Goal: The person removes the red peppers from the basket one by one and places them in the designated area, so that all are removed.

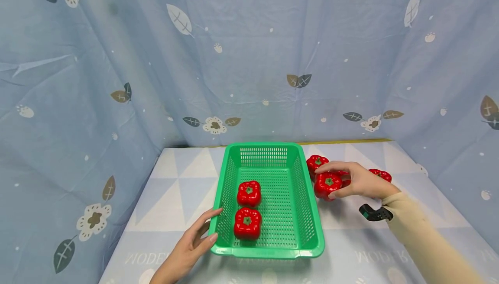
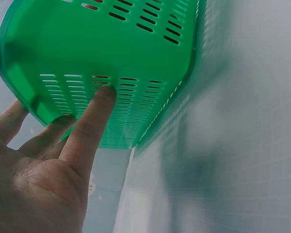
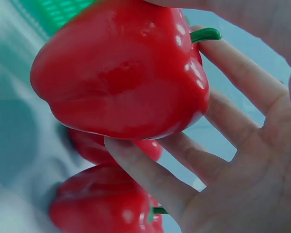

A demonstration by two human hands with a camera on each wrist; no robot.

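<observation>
My right hand (image 1: 356, 180) holds a glossy red bell pepper (image 1: 324, 187) with a green stem, just right of the green basket (image 1: 269, 253). In the right wrist view, thumb and fingers lie around this pepper (image 3: 121, 73), which overlaps other peppers below it. My left hand (image 1: 191, 245) rests its fingertips against the basket's left side near the front corner. The left wrist view shows extended fingers (image 2: 89, 124) touching the slotted outer wall (image 2: 111, 53) and the rim. Inside the basket, two red bell peppers stand stem up along the left side, one (image 1: 249, 193) behind the other (image 1: 247, 224).
Beside the basket's right wall sits another red pepper (image 1: 317, 160). One more is partly hidden behind my right hand, and a further pepper (image 1: 381, 174) lies beyond the wrist. A patterned cloth covers the table (image 1: 187, 167); a blue curtain (image 1: 249, 59) hangs behind it.
</observation>
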